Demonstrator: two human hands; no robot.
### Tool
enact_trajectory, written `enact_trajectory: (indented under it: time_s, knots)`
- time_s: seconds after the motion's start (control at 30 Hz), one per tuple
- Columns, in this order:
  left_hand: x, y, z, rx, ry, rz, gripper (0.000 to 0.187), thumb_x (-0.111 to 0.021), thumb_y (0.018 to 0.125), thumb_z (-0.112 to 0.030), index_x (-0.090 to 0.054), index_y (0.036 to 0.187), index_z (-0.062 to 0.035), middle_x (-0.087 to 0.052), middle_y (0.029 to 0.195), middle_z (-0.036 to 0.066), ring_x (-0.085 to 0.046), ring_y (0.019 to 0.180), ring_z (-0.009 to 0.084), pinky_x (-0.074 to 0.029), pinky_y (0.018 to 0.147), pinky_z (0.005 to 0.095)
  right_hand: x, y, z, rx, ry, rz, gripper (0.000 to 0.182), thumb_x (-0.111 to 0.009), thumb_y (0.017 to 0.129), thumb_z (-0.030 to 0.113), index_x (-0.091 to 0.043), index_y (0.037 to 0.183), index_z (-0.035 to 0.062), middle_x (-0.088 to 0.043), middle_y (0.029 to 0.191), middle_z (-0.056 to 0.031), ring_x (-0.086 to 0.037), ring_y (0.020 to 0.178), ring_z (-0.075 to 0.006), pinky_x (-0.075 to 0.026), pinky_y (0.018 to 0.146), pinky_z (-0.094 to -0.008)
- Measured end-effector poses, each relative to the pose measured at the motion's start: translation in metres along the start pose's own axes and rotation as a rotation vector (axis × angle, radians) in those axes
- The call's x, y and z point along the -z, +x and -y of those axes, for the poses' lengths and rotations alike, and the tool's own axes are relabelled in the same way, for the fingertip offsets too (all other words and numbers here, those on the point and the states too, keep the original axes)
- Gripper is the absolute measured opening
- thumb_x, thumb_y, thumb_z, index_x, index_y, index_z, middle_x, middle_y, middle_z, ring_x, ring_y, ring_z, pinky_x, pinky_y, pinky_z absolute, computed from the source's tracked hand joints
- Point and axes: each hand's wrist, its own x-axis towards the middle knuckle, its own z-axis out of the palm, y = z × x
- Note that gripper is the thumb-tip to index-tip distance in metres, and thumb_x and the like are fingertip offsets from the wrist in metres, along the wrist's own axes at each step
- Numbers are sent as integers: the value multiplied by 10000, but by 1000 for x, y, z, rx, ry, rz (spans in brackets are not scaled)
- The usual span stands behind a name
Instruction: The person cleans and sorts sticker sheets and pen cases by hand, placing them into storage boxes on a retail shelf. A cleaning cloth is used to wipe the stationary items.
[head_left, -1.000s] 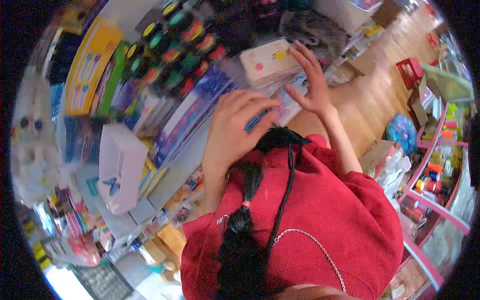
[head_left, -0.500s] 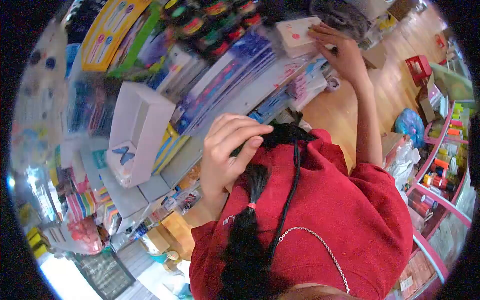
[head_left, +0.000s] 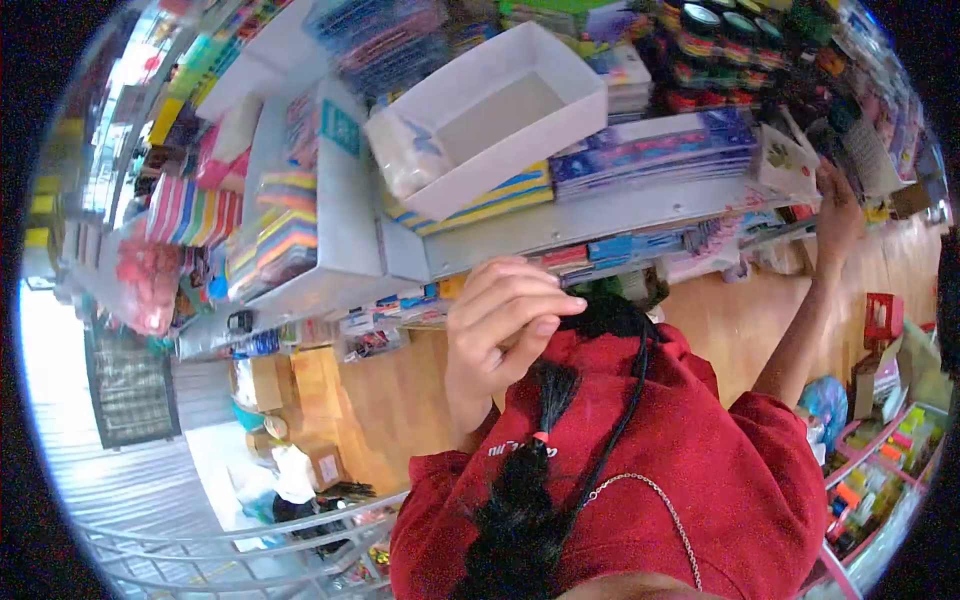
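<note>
My left hand (head_left: 500, 325) is raised in front of my red-clothed chest, fingers curled and thumb near the index finger; its inside is hidden. Behind its fingertips are black hair and a dark cord. Far to the right, my right hand (head_left: 840, 215) reaches to the shelf, fingers bent at the right edge of a white packet (head_left: 787, 165) with a green print. The fingertips are blurred there. Left of that packet lies a stack of purple-blue flat packs (head_left: 655, 155). An open white box (head_left: 500, 120) with a butterfly picture stands on the shelf nearer my left hand.
The grey shelf edge (head_left: 560, 230) crosses in front of me, with more goods below it. A white carton (head_left: 345, 230) holds colourful packs at left. Dark round-lidded jars (head_left: 725, 50) stand behind. Boxes lie on the wooden floor (head_left: 390, 390); a red crate (head_left: 883, 315) is at right.
My view has turned left, so the shelf appears further right and more level. My right hand is still by the white packets, where a green print shows instead of a red one. My left hand stays curled.
</note>
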Motion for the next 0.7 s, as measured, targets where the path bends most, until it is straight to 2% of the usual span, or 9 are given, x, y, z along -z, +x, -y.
enact_trajectory:
  time_s: [0.1, 0.23, 0.27, 0.33, 0.37, 0.4, 0.47, 0.57, 0.7]
  knots:
    - [20, -15, -1, -4, 82, -152, 144, -559, 790, -152, -643, 755, -40, -611, 726, 74, -582, 712, 232, -446, 702, 353, 14, -12, 23, -155, 337, -154, 280, -560, 842, 230, -604, 1023, 21, -629, 941, -67, -594, 872, -168, -456, 728, -265]
    - [43, -19, 0, 40, 271, -289, 153, -524, 804, -111, -637, 757, -20, -616, 745, 83, -578, 735, 234, -436, 726, 349, 28, -42, 70, -273, 797, -231, 336, -558, 850, 270, -568, 1041, -6, -591, 967, -80, -566, 805, -131, -499, 686, -249]
    - [47, -17, 2, 52, 335, -322, 152, -520, 805, -104, -637, 758, -19, -617, 747, 81, -578, 742, 233, -433, 732, 346, 29, -46, 74, -280, 868, -158, 331, -563, 847, 274, -571, 1023, -6, -588, 940, -70, -563, 784, -120, -506, 672, -249]
    - [51, -11, 8, 61, 379, -345, 167, -517, 811, -124, -613, 880, -7, -589, 915, 125, -541, 885, 266, -404, 805, 358, 25, -55, 85, -289, 1024, -6, 322, -572, 840, 281, -578, 985, -6, -582, 885, -51, -556, 741, -98, -520, 643, -247]
    - [47, -5, 14, 52, 385, -388, 197, -508, 823, -136, -592, 941, -2, -567, 980, 146, -515, 953, 278, -384, 844, 364, 26, -65, 127, -326, 1080, 20, 265, -559, 849, 246, -581, 934, -4, -559, 788, -9, -526, 685, -61, -507, 587, -233]
    - [42, -1, 20, 48, 389, -434, 236, -498, 834, -147, -570, 1001, 2, -545, 1046, 168, -489, 1022, 291, -363, 884, 371, 20, -74, 147, -351, 1066, 111, 247, -554, 850, 235, -583, 926, 1, -556, 772, -1, -519, 672, -55, -501, 575, -227]
    - [30, 5, 32, 75, 462, -409, 361, -509, 835, -163, -466, 1170, -34, -410, 1222, 196, -372, 1161, 325, -291, 957, 401, 12, -84, 178, -388, 1014, 287, 213, -544, 852, 212, -587, 910, 11, -548, 739, 16, -505, 644, -42, -489, 552, -217]
    - [18, 6, 45, 166, 405, -451, 456, -532, 828, -180, -387, 1246, -70, -300, 1309, 202, -302, 1214, 355, -275, 973, 430, -1, -82, 223, -119, 1172, 580, 207, -553, 842, 218, -593, 875, 17, -552, 719, 14, -523, 624, -41, -475, 493, -214]
    - [19, 5, 53, 160, 421, -436, 476, -535, 832, -182, -360, 1260, -71, -240, 1349, 206, -276, 1231, 369, -270, 980, 433, 6, -71, 284, -65, 1110, 551, 244, -562, 837, 237, -596, 883, -1, -569, 742, -4, -536, 650, -54, -490, 497, -222]
